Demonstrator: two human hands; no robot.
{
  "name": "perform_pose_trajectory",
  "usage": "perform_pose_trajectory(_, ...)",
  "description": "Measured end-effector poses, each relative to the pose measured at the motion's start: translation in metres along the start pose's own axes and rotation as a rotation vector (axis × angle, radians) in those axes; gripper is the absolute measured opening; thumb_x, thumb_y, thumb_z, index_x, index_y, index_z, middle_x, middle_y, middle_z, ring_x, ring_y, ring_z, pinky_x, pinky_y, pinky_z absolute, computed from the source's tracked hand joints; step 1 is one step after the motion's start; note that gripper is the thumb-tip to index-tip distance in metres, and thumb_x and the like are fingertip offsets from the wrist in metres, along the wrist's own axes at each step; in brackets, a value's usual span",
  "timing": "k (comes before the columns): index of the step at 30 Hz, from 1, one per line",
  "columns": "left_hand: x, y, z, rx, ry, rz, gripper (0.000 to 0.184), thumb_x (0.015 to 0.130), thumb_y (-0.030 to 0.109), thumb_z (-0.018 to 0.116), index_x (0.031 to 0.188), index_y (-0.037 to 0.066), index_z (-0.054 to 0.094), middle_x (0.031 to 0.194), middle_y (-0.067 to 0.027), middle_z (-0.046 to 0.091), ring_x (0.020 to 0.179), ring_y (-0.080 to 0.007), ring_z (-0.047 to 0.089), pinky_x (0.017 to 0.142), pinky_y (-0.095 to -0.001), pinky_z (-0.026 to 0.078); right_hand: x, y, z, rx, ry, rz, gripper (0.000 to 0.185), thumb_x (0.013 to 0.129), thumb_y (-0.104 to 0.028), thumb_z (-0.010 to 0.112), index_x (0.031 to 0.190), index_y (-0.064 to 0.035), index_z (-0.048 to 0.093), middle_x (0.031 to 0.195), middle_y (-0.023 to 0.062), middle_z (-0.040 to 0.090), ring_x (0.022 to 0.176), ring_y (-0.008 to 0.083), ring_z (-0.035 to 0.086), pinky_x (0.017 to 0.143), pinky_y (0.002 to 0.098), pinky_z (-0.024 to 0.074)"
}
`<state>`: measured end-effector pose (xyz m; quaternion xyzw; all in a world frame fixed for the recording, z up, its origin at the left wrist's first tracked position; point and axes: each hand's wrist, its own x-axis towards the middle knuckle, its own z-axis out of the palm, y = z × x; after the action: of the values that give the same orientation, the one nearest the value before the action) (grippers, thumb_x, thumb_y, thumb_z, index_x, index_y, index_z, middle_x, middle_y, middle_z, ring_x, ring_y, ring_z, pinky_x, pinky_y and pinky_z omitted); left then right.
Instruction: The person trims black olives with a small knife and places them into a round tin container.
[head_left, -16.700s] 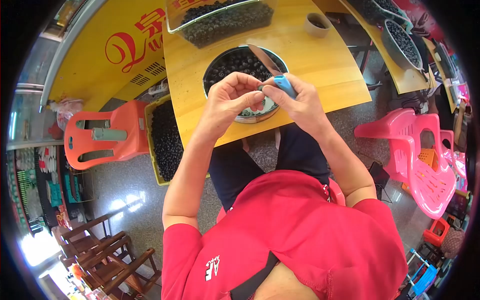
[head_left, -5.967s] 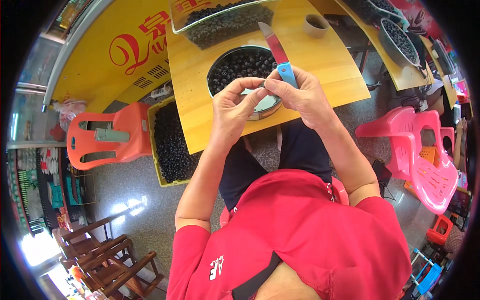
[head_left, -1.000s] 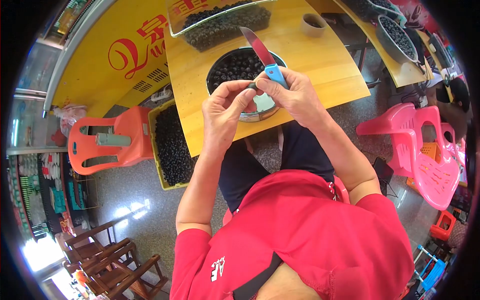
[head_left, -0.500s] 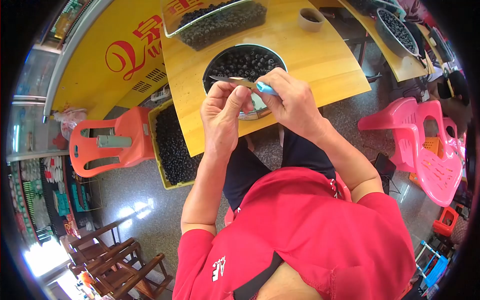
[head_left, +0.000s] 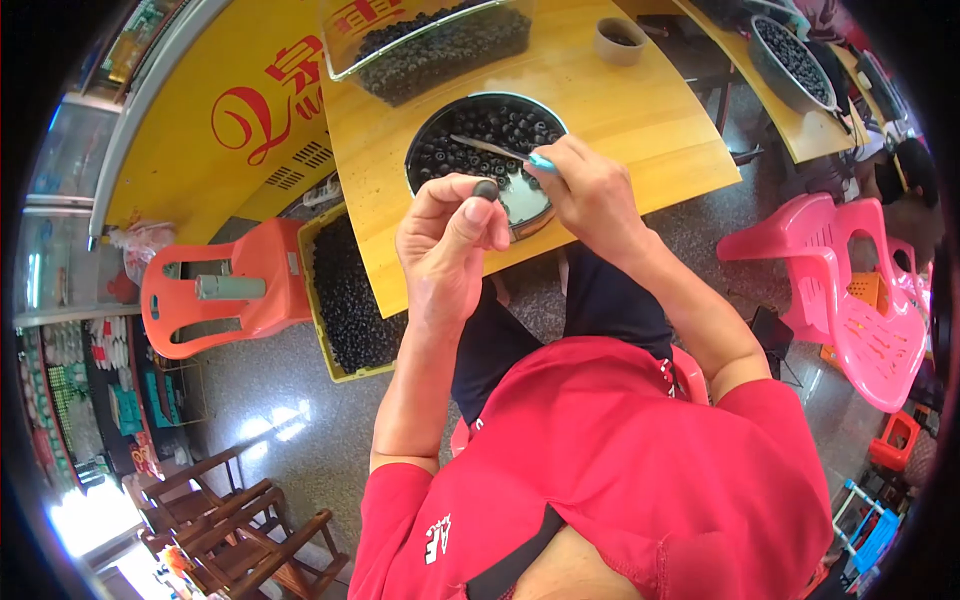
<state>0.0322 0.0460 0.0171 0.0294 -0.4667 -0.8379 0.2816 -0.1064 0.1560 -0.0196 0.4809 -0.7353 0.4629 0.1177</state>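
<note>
Between the thumb and fingertips of my left hand [head_left: 442, 238] is a small dark round fruit [head_left: 486, 190], held just over the near rim of a round metal pan. My right hand [head_left: 598, 198] grips a knife [head_left: 490, 147] by its light blue handle. Its blade points left above the pan, apart from the fruit. The round pan [head_left: 524, 203] holds many dark round fruits, with its bare bottom showing at the near right side. What kind of fruit this is I cannot tell for sure.
A clear tub [head_left: 440, 55] of dark fruits and a small cup [head_left: 620, 42] stand on the wooden table [head_left: 655, 130]. A yellow crate [head_left: 350, 375] of dark fruits sits beside an orange chair [head_left: 270, 270]. Pink chairs [head_left: 815, 250] stand at right, below another bowl [head_left: 790, 65].
The knife has moved away from my left hand, up over the pan, along with my right hand. The dark fruit in my left fingers now shows plainly.
</note>
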Motion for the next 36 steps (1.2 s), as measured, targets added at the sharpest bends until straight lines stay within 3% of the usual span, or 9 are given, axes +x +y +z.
perform_pose_trajectory(2, 0.001, -0.007, -0.005, 0.015, 0.079, -0.009, 0.014, 0.091, 0.009, 0.061, 0.102, 0.0, 0.061, 0.083, -0.0065, 0.061, 0.067, -0.0122, 0.053, 0.062, -0.0222, 0.043, 0.003, -0.015, -0.006, 0.204, 0.035, 0.05, 0.007, 0.084, -0.009, 0.065, 0.088, -0.0041, 0.063, 0.078, 0.0126, 0.059, 0.067, 0.0304, 0.059, 0.057, 0.0367, 0.0462)
perform_pose_trajectory(3, 0.001, -0.012, -0.011, 0.012, 0.054, 0.006, 0.016, 0.091, 0.008, 0.062, 0.105, 0.0, 0.062, 0.085, -0.0067, 0.063, 0.068, -0.0111, 0.053, 0.063, -0.0221, 0.043, 0.005, -0.025, -0.008, 0.342, 0.024, 0.131, 0.011, 0.086, -0.013, 0.067, 0.086, -0.0028, 0.063, 0.074, 0.0081, 0.059, 0.063, 0.0204, 0.058, 0.057, 0.0314, 0.0445)
perform_pose_trajectory(7, 0.0, -0.015, -0.013, 0.06, 0.088, 0.035, 0.015, 0.087, 0.002, 0.065, 0.101, 0.001, 0.063, 0.089, -0.005, 0.062, 0.071, -0.0101, 0.055, 0.064, -0.0227, 0.046, 0.01, -0.049, -0.017, 0.744, -0.112, 0.363, 0.021, 0.089, -0.021, 0.068, 0.087, -0.001, 0.063, 0.072, -0.0017, 0.058, 0.071, 0.0038, 0.051, 0.06, 0.0228, 0.043)
perform_pose_trajectory(13, 0.001, -0.013, -0.011, 0.091, 0.049, 0.11, 0.016, 0.086, 0.0, 0.066, 0.101, 0.0, 0.065, 0.092, -0.0054, 0.061, 0.072, -0.0094, 0.055, 0.064, -0.0216, 0.045, 0.011, -0.051, -0.018, 1.091, -0.226, 0.565, 0.021, 0.093, -0.023, 0.063, 0.095, -0.0027, 0.063, 0.084, -0.0014, 0.061, 0.077, 0.0057, 0.054, 0.068, 0.0207, 0.0445)
perform_pose_trajectory(22, 0.014, -0.005, -0.024, -0.141, 0.045, -0.074, 0.013, 0.093, 0.008, 0.055, 0.103, 0.0, 0.058, 0.098, -0.0102, 0.063, 0.072, -0.0134, 0.056, 0.063, -0.0245, 0.044, 0.008, -0.035, -0.022, 0.9, -0.154, 0.524, 0.022, 0.094, -0.026, 0.06, 0.096, -0.0046, 0.065, 0.081, -0.0041, 0.059, 0.065, 0.0009, 0.045, 0.057, 0.017, 0.0355)
perform_pose_trajectory(23, 0.018, 0.002, -0.026, -0.181, 0.048, -0.113, 0.013, 0.094, 0.01, 0.053, 0.102, 0.001, 0.057, 0.099, -0.011, 0.063, 0.072, -0.0139, 0.056, 0.062, -0.0247, 0.044, 0.008, -0.03, -0.027, 0.915, -0.133, 0.556, 0.022, 0.093, -0.022, 0.061, 0.096, 0.0, 0.064, 0.082, 0.0002, 0.062, 0.078, 0.0052, 0.056, 0.07, 0.0208, 0.0452)
perform_pose_trajectory(24, 0.023, 0.008, -0.03, -0.218, 0.051, -0.152, 0.014, 0.095, 0.012, 0.052, 0.102, 0.001, 0.057, 0.1, -0.0118, 0.063, 0.071, -0.0143, 0.055, 0.062, -0.0248, 0.043, 0.008, -0.026, -0.031, 0.913, -0.125, 0.567, 0.023, 0.093, -0.022, 0.061, 0.097, 0.0004, 0.064, 0.083, 0.0005, 0.062, 0.079, 0.0054, 0.056, 0.071, 0.0209, 0.0453)
perform_pose_trajectory(33, 0.09, 0.004, -0.063, 0.136, -0.117, -0.429, 0.017, 0.091, 0.011, 0.053, 0.1, -0.002, 0.06, 0.086, -0.0052, 0.059, 0.069, -0.0102, 0.049, 0.055, -0.0207, 0.038, -0.002, -0.007, -0.041, 0.872, -0.092, 0.598, 0.025, 0.094, -0.022, 0.061, 0.098, 0.0022, 0.064, 0.086, 0.0022, 0.064, 0.08, 0.0073, 0.057, 0.074, 0.0223, 0.0465)
perform_pose_trajectory(36, 0.095, -0.01, -0.049, 0.945, -0.147, -0.361, 0.021, 0.09, 0.019, 0.059, 0.093, -0.001, 0.064, 0.079, -0.0015, 0.06, 0.068, -0.0081, 0.05, 0.058, -0.0224, 0.04, -0.004, -0.003, -0.042, 0.863, -0.092, 0.611, 0.024, 0.094, -0.021, 0.061, 0.098, 0.0023, 0.064, 0.086, 0.0022, 0.064, 0.08, 0.0072, 0.057, 0.074, 0.0224, 0.0463)
